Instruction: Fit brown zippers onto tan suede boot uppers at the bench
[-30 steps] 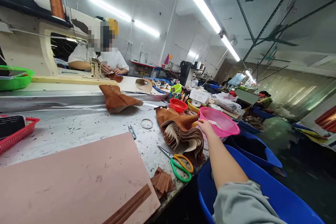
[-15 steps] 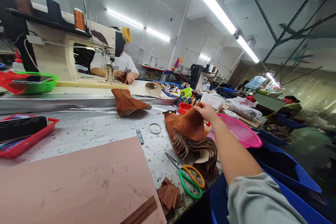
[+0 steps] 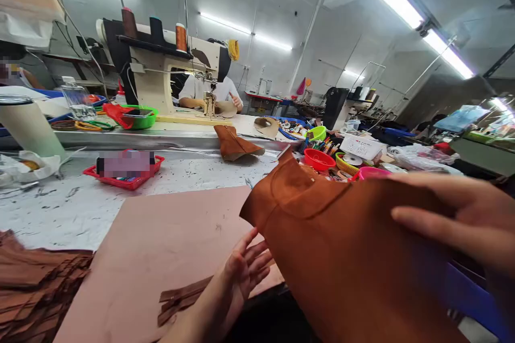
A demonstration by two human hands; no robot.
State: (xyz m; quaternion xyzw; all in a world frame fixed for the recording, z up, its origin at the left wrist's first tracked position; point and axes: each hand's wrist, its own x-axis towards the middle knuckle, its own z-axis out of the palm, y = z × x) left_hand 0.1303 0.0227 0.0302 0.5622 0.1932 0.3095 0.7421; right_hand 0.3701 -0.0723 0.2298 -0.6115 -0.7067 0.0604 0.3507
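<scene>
A brown leather piece [image 3: 341,246] with a seam line and a curved edge hangs large and close in front of me. My right hand [image 3: 454,214] grips it by its upper right edge, fingers on one face. Just left of the piece is my left hand [image 3: 247,268], palm turned up and fingers apart. Its fingertips come close to the leather's left edge; whether they touch it I cannot tell. Under that hand lie brown strips [image 3: 185,300] on a pinkish board [image 3: 161,230]. The leather hides the right part of the table.
A stack of brown pieces [image 3: 40,284] lies at the left. Behind the board are a red basket [image 3: 129,179], a sewn leather piece [image 3: 237,144] and a red bowl [image 3: 319,159]. Beyond stands a sewing machine [image 3: 151,80], with another person [image 3: 209,94] behind it.
My right hand has lifted the leather piece from the stack and brought it up close. My left hand has come into view. The view has turned to the left.
</scene>
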